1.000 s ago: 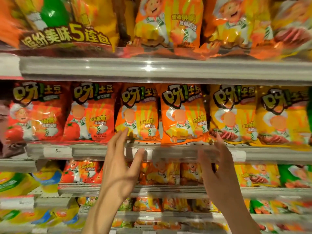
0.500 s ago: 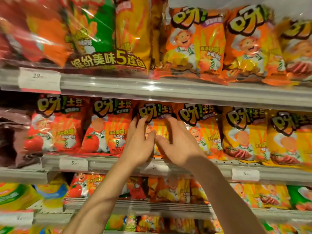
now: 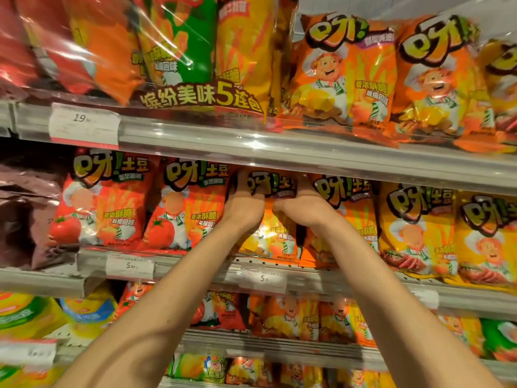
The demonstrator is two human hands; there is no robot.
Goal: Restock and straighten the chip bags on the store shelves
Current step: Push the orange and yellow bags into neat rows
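An orange chip bag [image 3: 272,233] stands in the middle of the second shelf [image 3: 307,161], between red tomato bags [image 3: 184,208] on its left and another orange bag [image 3: 349,208] on its right. My left hand [image 3: 244,203] grips the bag's upper left corner, fingers curled over the top. My right hand [image 3: 303,201] grips its upper right corner the same way. Both forearms reach up from below, and the fingertips are hidden behind the bag's top edge.
Yellow bags [image 3: 414,233] fill the right of this shelf; dark maroon bags [image 3: 25,214] sit at the left. Above, a five-pack bundle [image 3: 201,68] and large orange bags [image 3: 347,74] overhang the upper shelf rail. Price tags [image 3: 263,278] line the rail; lower shelves hold more bags [image 3: 282,317].
Both hands rose from the shelf rail to the orange bag, came together and closed on its top corners. The view tilted upward and moved closer to the shelf.
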